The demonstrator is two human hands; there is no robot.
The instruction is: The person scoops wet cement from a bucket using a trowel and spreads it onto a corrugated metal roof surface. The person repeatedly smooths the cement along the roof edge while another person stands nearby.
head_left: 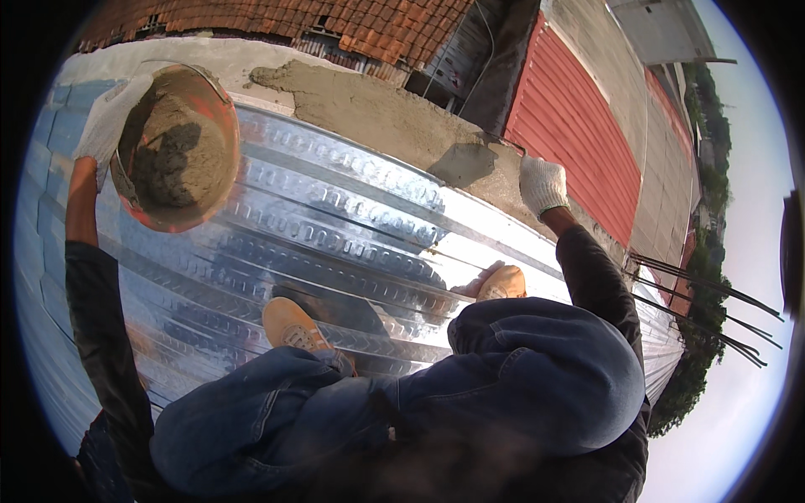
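A bucket (226,159) with an orange-red rim, part full of grey wet mortar (180,155), tilts toward me at the left. My left hand (109,121), in a white knit glove, grips its left side; some fingers are hidden behind it. On the right, my gloved right hand (543,186) is closed around a trowel (510,144), of which little more than a thin dark shank shows. It is held over the concrete wall top (503,180). Fresh mortar (360,105) lies spread along that ledge, with a dark patch close to the trowel.
Shiny ribbed metal roofing (335,226) lies beneath my tan shoes (293,325). Beyond the wall are a tiled roof (377,29) and a red corrugated roof (579,126). Several bare steel rods (713,289) jut out at the right.
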